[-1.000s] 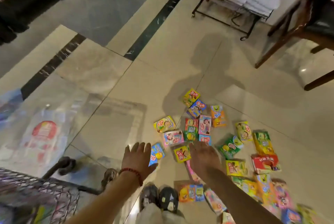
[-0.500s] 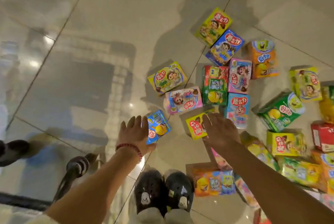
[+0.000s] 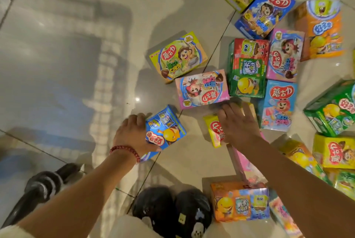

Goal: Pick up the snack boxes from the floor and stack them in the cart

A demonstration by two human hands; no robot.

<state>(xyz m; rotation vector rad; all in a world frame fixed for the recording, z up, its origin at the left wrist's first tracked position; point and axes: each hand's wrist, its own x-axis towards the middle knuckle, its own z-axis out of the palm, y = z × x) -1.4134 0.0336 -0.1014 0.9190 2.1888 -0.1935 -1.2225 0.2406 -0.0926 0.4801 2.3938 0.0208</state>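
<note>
The left hand (image 3: 132, 135) wraps the blue box (image 3: 165, 132) on the floor (image 3: 76, 45); the right hand (image 3: 238, 124), at its 3 o'clock, lies spread over a yellow box (image 3: 214, 130). These cartons look light and stiff (glossy, maybe slippery); grip the opposite long edges.

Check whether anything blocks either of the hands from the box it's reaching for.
Nothing visible does. The left hand is already wrapped around the blue box, and the right hand lies flat on the small yellow box. The pink box sits just beyond, not between.
</note>
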